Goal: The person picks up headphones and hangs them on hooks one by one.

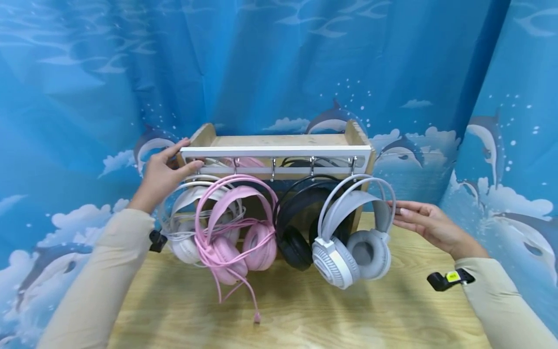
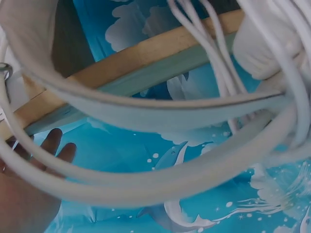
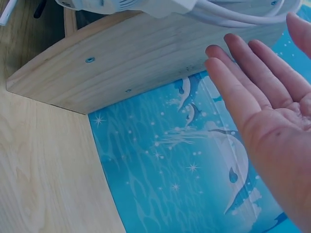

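A wooden rack [image 1: 279,140] has a white front rail [image 1: 257,170] with several metal hooks. My left hand [image 1: 162,177] holds the rack's upper left corner, thumb on the rail's front and fingers along the side. White headphones [image 1: 185,242] hang below that hand, their band looming large in the left wrist view. Pink headphones [image 1: 226,259] with a wrapped cable, black headphones [image 1: 296,247] and light grey headphones [image 1: 335,264] hang to the right. Beside the grey band is my right hand [image 1: 429,228], palm turned up, fingers straight; whether the fingertips touch the band is unclear.
The rack stands on a light wood-grain table [image 1: 301,320]. Its right side panel [image 3: 131,63] shows in the right wrist view. A blue curtain [image 1: 270,63] with dolphins hangs behind and at both sides. The pink cable's plug [image 1: 257,318] dangles toward the front.
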The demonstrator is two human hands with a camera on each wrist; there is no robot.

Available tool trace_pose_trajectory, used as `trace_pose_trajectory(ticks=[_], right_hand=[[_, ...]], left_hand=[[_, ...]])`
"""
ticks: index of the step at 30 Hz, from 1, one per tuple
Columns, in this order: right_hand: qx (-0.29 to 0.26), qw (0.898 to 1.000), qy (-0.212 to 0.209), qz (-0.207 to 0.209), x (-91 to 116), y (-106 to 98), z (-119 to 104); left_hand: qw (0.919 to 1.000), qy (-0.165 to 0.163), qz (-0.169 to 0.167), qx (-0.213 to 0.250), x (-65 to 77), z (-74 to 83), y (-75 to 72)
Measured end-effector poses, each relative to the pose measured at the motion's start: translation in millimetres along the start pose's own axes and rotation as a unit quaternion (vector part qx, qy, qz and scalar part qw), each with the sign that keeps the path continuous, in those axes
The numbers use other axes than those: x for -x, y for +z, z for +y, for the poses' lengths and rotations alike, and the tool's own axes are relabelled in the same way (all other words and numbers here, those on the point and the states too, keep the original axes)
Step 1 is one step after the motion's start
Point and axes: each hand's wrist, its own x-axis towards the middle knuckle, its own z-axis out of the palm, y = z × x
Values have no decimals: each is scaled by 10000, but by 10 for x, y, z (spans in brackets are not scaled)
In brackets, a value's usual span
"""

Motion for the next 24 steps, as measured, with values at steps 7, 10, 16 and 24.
trace_pose_trajectory(ticks=[7,10,16,24], right_hand=[[474,9988,-85,7,41,-8,-90],[676,9975,-188,-14,70,-17,-148],[727,9967,-360,-48,136,-51,-233],[2654,9591,-206,962,239,15,-407]], left_hand=[[9992,-9,-279,-286,11,9,-67],[9990,-37,-342,-271,9,8,-69],[9992,-32,-365,-157,22,-8,-115],[9943,35,-422,-983,159,-29,-321]])
